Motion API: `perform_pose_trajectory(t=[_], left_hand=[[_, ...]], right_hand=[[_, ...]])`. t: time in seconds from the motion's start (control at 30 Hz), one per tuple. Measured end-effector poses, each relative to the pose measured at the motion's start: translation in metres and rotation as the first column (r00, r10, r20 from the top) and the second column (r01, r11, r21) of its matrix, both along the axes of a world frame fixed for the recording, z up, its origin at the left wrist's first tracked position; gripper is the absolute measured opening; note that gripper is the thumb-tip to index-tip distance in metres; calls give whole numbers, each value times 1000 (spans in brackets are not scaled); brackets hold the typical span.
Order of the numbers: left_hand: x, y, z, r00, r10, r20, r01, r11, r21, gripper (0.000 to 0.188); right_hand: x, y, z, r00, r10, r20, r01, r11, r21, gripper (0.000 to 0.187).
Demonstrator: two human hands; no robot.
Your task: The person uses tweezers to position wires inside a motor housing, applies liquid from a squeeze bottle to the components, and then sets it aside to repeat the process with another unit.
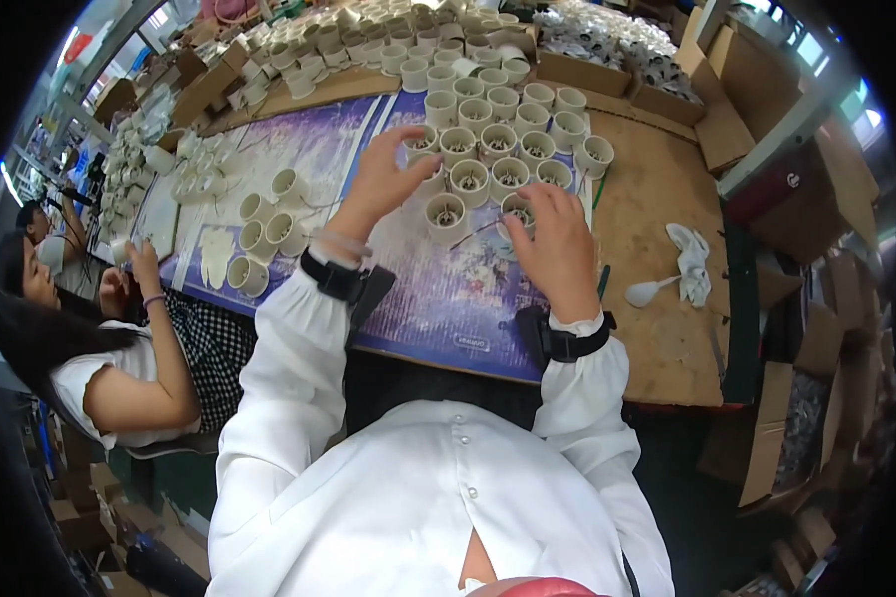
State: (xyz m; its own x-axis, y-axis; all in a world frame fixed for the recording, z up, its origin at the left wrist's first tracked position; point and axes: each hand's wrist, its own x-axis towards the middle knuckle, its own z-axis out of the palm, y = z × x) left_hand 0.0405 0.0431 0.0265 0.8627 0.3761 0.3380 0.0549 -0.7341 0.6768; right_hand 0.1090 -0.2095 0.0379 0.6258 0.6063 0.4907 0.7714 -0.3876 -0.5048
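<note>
A cluster of cream-white cylindrical cups (470,180) stands upright on the purple table covering, with small metallic parts and wires inside several of them. My left hand (380,181) hovers at the cluster's left edge, thumb and fingers apart, partly hiding a cup behind the thumb. At the near right side, my right hand (555,244) has its thumb and fingers spread beside a cup (517,208); whether they touch it I cannot tell. A thin dark wire (478,233) runs between that cup and the nearest cup (445,214).
More cups (287,231) stand farther left, near a seated co-worker (119,368). Many cups crowd the far side. Boxes of metallic parts (582,70) sit at the back right. A white spoon-like tool (647,293) and crumpled white cloth (694,265) lie on brown board at right.
</note>
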Motion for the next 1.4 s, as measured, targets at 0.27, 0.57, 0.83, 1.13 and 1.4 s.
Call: perform_pose_trajectory(t=[0.27, 0.57, 0.83, 1.13, 1.4], left_hand=[[50, -16, -18, 951, 129, -282, 41, 849, 527, 66], [22, -48, -26, 939, 53, -339, 119, 876, 468, 60], [-16, -56, -25, 954, 12, -299, 141, 864, 484, 55], [-16, -69, -30, 966, 65, -252, 74, 861, 504, 54], [-19, -66, -36, 959, 89, -270, 67, 852, 519, 54]], right_hand=[[0, 19, -19, 976, -129, 176, 156, 977, -146, 65], [18, 8, -47, 993, 57, 101, -35, 977, -209, 65], [-6, -15, 13, 936, 308, -170, -344, 901, -264, 44], [156, 4, -22, 952, -295, 80, 302, 949, -89, 39], [156, 21, -13, 996, -93, 10, 82, 817, -571, 47]])
